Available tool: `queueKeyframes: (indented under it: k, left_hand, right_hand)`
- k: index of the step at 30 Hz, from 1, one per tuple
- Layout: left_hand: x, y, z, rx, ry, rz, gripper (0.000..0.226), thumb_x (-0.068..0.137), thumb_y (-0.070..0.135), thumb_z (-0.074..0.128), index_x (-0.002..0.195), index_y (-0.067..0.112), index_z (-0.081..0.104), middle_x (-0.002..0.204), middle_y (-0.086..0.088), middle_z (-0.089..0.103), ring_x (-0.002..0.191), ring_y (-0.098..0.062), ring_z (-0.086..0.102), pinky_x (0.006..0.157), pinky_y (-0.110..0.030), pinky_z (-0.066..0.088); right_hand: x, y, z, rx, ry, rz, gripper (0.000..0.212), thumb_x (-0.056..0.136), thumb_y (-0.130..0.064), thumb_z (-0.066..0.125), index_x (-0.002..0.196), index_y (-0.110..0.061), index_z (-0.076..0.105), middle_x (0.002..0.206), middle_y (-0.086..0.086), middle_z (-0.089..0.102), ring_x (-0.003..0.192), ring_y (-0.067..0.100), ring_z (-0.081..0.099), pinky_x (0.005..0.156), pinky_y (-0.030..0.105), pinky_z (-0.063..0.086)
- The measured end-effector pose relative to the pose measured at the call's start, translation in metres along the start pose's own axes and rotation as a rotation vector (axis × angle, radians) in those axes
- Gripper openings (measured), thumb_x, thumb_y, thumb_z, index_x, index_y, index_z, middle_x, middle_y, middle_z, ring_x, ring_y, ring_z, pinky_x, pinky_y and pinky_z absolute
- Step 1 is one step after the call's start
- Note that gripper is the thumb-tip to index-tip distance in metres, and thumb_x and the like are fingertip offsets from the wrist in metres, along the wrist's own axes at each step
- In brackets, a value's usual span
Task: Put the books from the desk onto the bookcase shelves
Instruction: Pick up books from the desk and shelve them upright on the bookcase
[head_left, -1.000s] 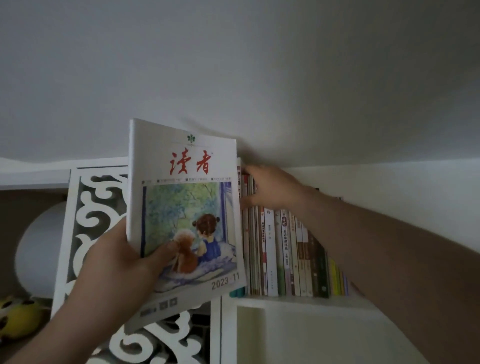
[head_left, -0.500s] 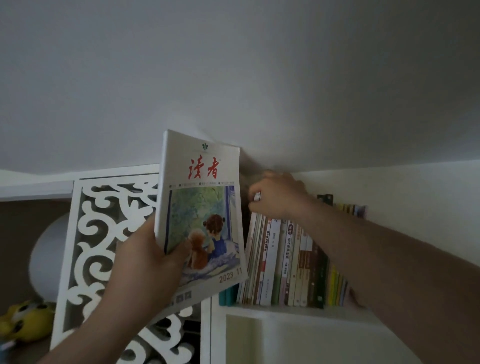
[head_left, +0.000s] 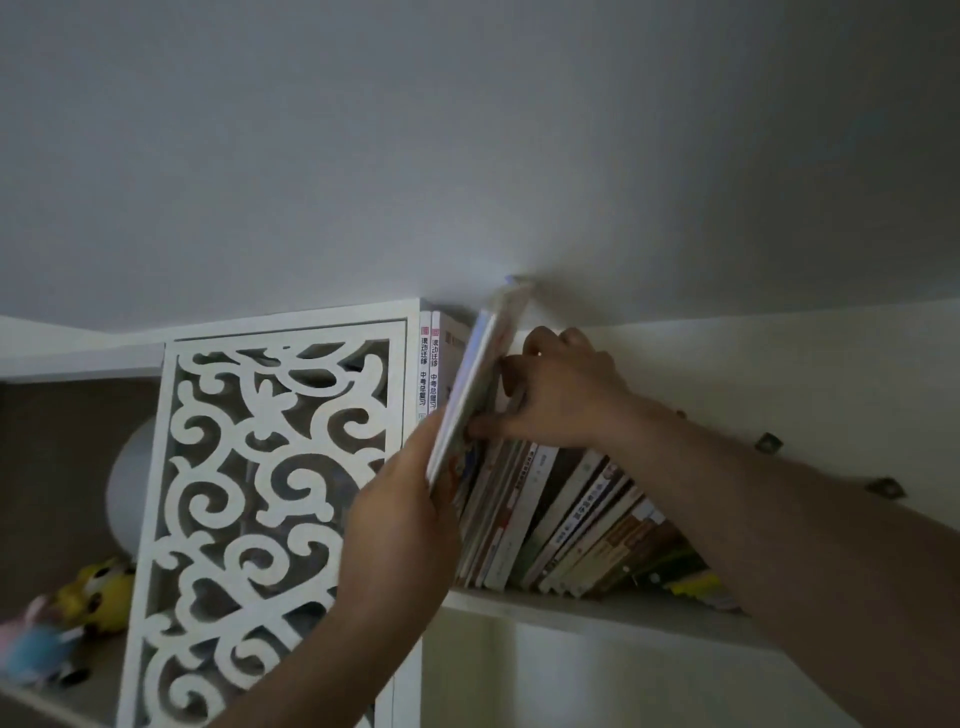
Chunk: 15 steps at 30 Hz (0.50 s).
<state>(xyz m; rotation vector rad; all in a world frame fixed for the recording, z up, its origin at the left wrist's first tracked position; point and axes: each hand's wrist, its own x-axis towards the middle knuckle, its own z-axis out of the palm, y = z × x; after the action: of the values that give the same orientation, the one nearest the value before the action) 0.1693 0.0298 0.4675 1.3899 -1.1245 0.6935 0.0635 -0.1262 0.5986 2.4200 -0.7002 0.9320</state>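
My left hand (head_left: 400, 525) grips the lower part of a thin white magazine (head_left: 480, 374), which stands tilted and edge-on at the left end of the top shelf. Its top corner pokes up near the ceiling. My right hand (head_left: 550, 395) grips the top of a row of shelved books (head_left: 561, 519) and holds them leaning to the right, so a gap shows beside two upright white books (head_left: 430, 364). The magazine's lower edge sits in that gap. The white shelf board (head_left: 597, 610) carries the row.
A white carved fretwork panel (head_left: 270, 499) stands left of the shelf. Behind it sits a pale round lamp (head_left: 130, 488). Plush toys (head_left: 78, 618) lie on the lower left shelf. The ceiling is just above the books. Two metal fittings (head_left: 769, 442) sit on the right wall.
The magazine has turned from cover-facing to edge-on and moved right into the gap. My right hand has pushed the row of books over to lean right, uncovering two white books.
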Motion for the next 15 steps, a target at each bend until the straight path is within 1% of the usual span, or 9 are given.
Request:
queueKeyframes:
  k: [1,3,6,7,9,10,12,14,15]
  left_hand:
    - [0.003,0.003,0.008,0.021,-0.004,0.027,0.068,0.101,0.003,0.054,0.141,0.055,0.037,0.1,0.021,0.066,0.086,-0.004,0.068,0.071,-0.032,0.064]
    - [0.012,0.004,0.02,0.051,-0.018,0.052,0.069,0.1,0.002,0.051,0.143,0.053,0.034,0.106,0.018,0.064,0.088,-0.012,0.068,0.074,-0.034,0.062]
    - [0.03,-0.005,0.036,0.082,-0.102,0.021,0.065,0.101,0.005,0.049,0.145,0.048,0.029,0.096,0.011,0.064,0.08,-0.019,0.069,0.072,-0.039,0.063]
    - [0.036,-0.009,0.041,0.089,-0.135,-0.019,0.062,0.103,0.007,0.049,0.145,0.045,0.027,0.095,0.007,0.066,0.08,-0.021,0.07,0.074,-0.044,0.064]
    - [0.045,-0.018,0.049,0.065,-0.152,-0.093,0.051,0.106,0.014,0.048,0.147,0.035,0.027,0.097,-0.003,0.07,0.082,-0.027,0.071,0.077,-0.049,0.062]
    - [0.048,-0.02,0.053,0.03,-0.153,-0.115,0.045,0.108,0.02,0.046,0.148,0.029,0.027,0.1,-0.006,0.071,0.083,-0.029,0.07,0.077,-0.046,0.059]
    - [0.048,-0.017,0.059,-0.042,-0.189,-0.115,0.038,0.112,0.036,0.038,0.146,0.021,0.03,0.098,-0.003,0.068,0.08,-0.024,0.067,0.073,-0.035,0.05]
    - [0.047,-0.015,0.066,-0.063,-0.219,-0.101,0.037,0.111,0.046,0.03,0.138,0.023,0.039,0.095,0.001,0.068,0.078,-0.022,0.067,0.067,-0.033,0.046]
    - [0.047,-0.015,0.069,-0.071,-0.216,-0.106,0.037,0.11,0.048,0.028,0.135,0.024,0.043,0.095,-0.001,0.068,0.082,-0.024,0.068,0.069,-0.034,0.047]
  right_hand:
    - [0.001,-0.002,0.001,-0.005,0.031,-0.008,0.083,0.06,-0.108,0.04,0.115,-0.049,0.061,0.12,-0.005,0.048,0.119,0.026,0.041,0.095,0.048,0.044]
    - [0.002,-0.001,0.003,0.005,0.087,-0.02,0.082,0.062,-0.105,0.04,0.118,-0.05,0.062,0.127,-0.005,0.05,0.12,0.027,0.044,0.092,0.044,0.042]
    - [0.006,0.007,0.006,0.028,0.102,-0.063,0.078,0.069,-0.1,0.046,0.127,-0.049,0.062,0.137,-0.008,0.049,0.125,0.024,0.04,0.096,0.044,0.042]
    - [0.007,0.01,0.008,0.04,0.096,-0.077,0.075,0.072,-0.098,0.048,0.126,-0.048,0.063,0.138,-0.009,0.049,0.127,0.023,0.038,0.099,0.046,0.042]
    - [0.01,0.013,0.011,0.054,0.093,-0.086,0.064,0.077,-0.093,0.049,0.113,-0.043,0.067,0.132,-0.011,0.05,0.126,0.022,0.037,0.1,0.047,0.041]
    - [0.012,0.012,0.013,0.06,0.105,-0.082,0.059,0.08,-0.089,0.048,0.107,-0.04,0.067,0.129,-0.012,0.051,0.124,0.022,0.037,0.098,0.046,0.04]
    - [0.015,0.01,0.015,0.054,0.154,-0.076,0.05,0.085,-0.076,0.043,0.105,-0.038,0.069,0.126,-0.011,0.053,0.122,0.024,0.039,0.097,0.045,0.04]
    - [0.017,0.008,0.016,0.045,0.202,-0.082,0.045,0.083,-0.06,0.039,0.104,-0.036,0.071,0.122,-0.011,0.057,0.12,0.025,0.041,0.095,0.045,0.042]
    - [0.018,0.007,0.018,0.05,0.235,-0.084,0.041,0.081,-0.056,0.039,0.097,-0.035,0.071,0.117,-0.013,0.059,0.119,0.025,0.043,0.094,0.044,0.042]
